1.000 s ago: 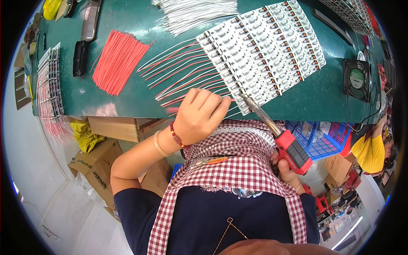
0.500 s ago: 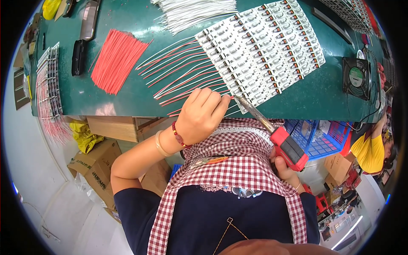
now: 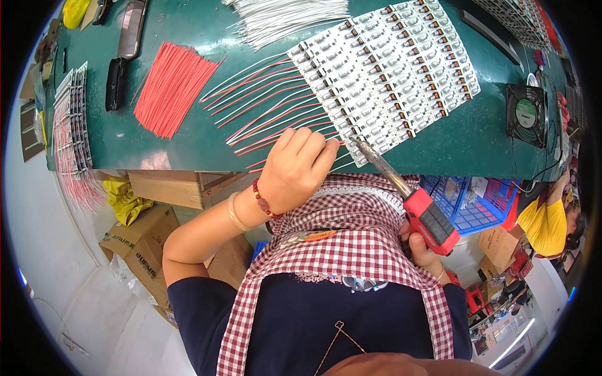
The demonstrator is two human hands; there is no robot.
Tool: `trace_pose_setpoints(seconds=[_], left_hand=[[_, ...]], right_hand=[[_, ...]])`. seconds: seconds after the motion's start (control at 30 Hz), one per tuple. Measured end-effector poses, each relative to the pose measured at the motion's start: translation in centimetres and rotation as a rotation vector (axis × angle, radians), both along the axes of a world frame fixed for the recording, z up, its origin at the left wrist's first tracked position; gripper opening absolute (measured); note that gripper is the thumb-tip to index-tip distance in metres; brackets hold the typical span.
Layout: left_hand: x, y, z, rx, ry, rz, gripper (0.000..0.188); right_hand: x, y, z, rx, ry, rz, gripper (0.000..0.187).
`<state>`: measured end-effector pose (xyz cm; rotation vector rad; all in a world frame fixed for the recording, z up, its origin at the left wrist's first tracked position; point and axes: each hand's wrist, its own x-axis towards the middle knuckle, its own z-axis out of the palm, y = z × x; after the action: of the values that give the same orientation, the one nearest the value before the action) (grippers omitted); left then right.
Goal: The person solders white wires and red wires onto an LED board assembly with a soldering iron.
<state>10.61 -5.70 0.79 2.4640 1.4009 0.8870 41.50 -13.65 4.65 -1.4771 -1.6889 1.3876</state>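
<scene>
A white panel of small circuit boards [image 3: 392, 81] lies tilted on the green table, with red and white wires [image 3: 276, 113] fanning out from its left edge. At the panel's near corner, my left hand [image 3: 300, 164] is closed in a pinch on a wire, whose held end my fingers mostly hide. My right hand [image 3: 424, 250] wraps round the red and black handle of a soldering iron [image 3: 433, 220]. The iron's metal shaft slants up and left, and its tip is at the panel's near edge, just right of my left fingertips; contact cannot be made out.
A bundle of red wires [image 3: 175, 91] and a pile of white wires [image 3: 288, 19] lie on the table [image 3: 207, 150]. A wired panel stack [image 3: 72, 125] stands far left. At right are a black fan [image 3: 527, 114], a blue crate [image 3: 476, 207] and another person's yellow sleeve [image 3: 544, 224].
The soldering iron has shifted slightly to the right, its tip a little farther from my left fingertips. My left hand has stayed almost still.
</scene>
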Motion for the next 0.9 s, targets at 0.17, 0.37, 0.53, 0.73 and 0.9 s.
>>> trace_pose_setpoints(seconds=[0.17,0.37,0.53,0.73,0.9], left_hand=[[0.01,0.12,0.11,0.002,-0.005,-0.01,0.022],[0.11,0.19,0.38,0.013,0.012,0.0,0.023],[-0.01,0.25,0.22,0.008,0.013,0.004,0.022],[-0.07,0.37,0.3,-0.002,0.016,0.011,0.021],[-0.3,0.49,-0.05,0.006,0.013,0.021,0.015]], right_hand=[[-0.13,-0.23,-0.41,-0.04,-0.008,-0.002,0.029],[-0.22,-0.08,-0.01,-0.005,-0.012,-0.015,0.028],[-0.3,0.26,0.24,-0.027,0.003,-0.025,0.033],[-0.24,0.21,0.07,-0.016,0.009,-0.031,0.034],[-0.41,0.47,0.25,-0.016,0.014,-0.022,0.033]])
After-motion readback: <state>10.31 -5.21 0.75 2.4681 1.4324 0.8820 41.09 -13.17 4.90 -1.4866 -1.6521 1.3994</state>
